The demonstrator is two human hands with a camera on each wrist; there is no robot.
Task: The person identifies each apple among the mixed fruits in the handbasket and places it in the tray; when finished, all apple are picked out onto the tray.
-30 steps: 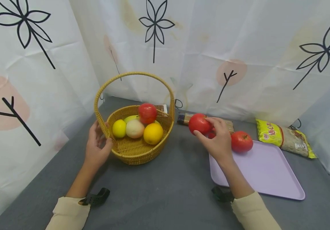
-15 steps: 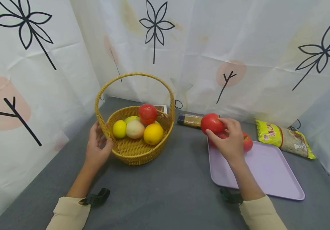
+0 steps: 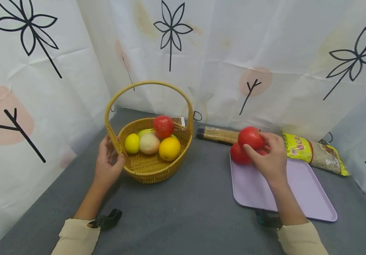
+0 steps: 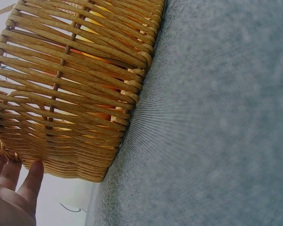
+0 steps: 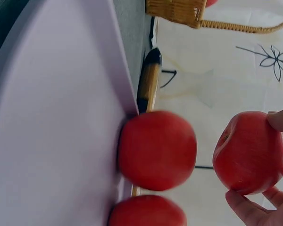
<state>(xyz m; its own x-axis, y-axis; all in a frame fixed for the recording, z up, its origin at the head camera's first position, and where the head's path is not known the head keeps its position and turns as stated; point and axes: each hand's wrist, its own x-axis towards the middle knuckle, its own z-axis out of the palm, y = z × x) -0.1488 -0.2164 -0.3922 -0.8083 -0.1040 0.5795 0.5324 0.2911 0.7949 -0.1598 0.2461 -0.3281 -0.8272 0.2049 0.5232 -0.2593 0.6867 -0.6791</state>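
I hold the red apple (image 3: 250, 137) in the right hand (image 3: 270, 156), above the far left part of the lilac tray (image 3: 253, 189), with the thumb bearing on its left side, the fingertips on its right, and the spread matching the width of the fruit. In the head view it overlaps the lower apple (image 3: 239, 154) in the far left corner; the right wrist view shows a gap between them. A second lower apple (image 5: 144, 214) sits just to the right of that one and is mostly hidden behind the right hand in the head view. I judge the grip sufficient for a smooth, rounded item. Use opposed, even pressure; avoid squeezing below the widest part, where the fruit may slip out. Move it slowly over the lower apples, since a knock could roll them. If lowering it, select a bare area of the tray and release only after contact. The left hand (image 3: 109, 164) is partly closed, its fingers and thumb bent round the left side of the wicker basket (image 3: 152, 175) at the foot of the handle; how firmly it presses, I cannot tell from either view. Apply light steadying force only: the basket stands upright on the grey table (image 3: 186, 212), well apart from the tray, and a sideways pull could tilt it and shift the fruit inside
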